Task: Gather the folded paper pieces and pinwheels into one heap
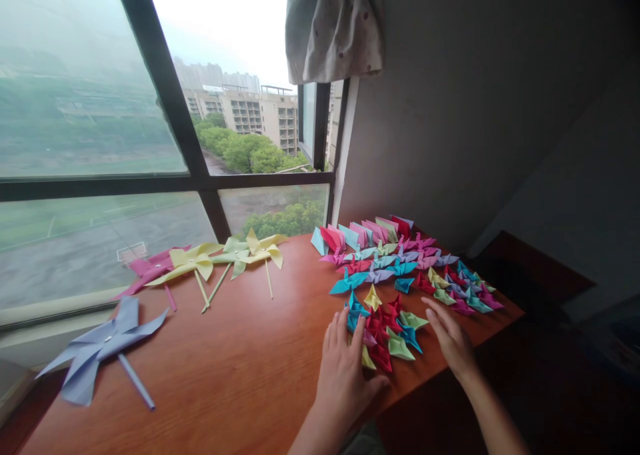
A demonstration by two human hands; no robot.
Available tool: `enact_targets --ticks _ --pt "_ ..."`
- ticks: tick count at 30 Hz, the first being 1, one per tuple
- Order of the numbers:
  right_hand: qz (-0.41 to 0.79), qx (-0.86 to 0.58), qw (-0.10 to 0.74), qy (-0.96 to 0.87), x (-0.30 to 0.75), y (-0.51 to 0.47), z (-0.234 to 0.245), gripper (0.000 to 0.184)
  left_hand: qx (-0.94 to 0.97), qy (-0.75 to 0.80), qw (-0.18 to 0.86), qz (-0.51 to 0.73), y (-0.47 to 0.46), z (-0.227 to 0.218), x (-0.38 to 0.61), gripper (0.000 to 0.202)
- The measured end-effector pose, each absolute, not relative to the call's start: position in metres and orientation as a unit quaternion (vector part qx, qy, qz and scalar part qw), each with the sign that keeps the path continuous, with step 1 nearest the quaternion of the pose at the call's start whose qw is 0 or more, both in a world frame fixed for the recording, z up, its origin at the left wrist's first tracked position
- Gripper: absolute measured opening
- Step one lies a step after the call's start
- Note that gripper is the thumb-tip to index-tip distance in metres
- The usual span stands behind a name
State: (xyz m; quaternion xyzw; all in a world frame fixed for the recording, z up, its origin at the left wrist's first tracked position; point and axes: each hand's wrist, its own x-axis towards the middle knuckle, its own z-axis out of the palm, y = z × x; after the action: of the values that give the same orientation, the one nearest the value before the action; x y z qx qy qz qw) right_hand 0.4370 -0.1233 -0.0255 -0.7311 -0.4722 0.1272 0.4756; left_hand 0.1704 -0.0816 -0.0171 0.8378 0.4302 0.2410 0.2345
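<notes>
Cranes (349, 282) look done, rowed behind boat pile (383, 325) | pile's kinda jumbled | my left hand (343, 370) spread at its left edge; right hand (454, 344) open, right side

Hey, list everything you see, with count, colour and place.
Paper pinwheels: five, one magenta, two yellow, one pale green, one lavender, table's left side
Origami cranes: many, mixed colours, table's right side
Folded paper pieces: many, mixed colours, around the cranes
Table: one, reddish brown, foreground
Window frame: one, dark, left
Curtain: one, pale, dotted, top
Buildings: several, beige, outside
Trees: several, green, outside
Wall: one, grey, right
Left grip: one open hand, over front pieces' left edge
Right grip: one open hand, right of them
</notes>
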Motion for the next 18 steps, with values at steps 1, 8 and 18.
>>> enact_targets --ticks 1,8,18 --pt "0.153 -0.728 0.475 -0.47 0.438 -0.123 -0.03 0.052 0.837 0.433 0.236 0.236 -0.082 -0.016 0.171 0.11" --pt "0.197 -0.698 0.475 -0.498 0.413 -0.101 -0.034 0.05 0.839 0.439 0.223 0.23 -0.081 -0.013 0.177 0.114" --pt "0.255 -0.651 0.531 -0.479 0.367 -0.09 -0.028 0.044 0.845 0.433 0.215 0.229 -0.082 -0.015 0.177 0.111"
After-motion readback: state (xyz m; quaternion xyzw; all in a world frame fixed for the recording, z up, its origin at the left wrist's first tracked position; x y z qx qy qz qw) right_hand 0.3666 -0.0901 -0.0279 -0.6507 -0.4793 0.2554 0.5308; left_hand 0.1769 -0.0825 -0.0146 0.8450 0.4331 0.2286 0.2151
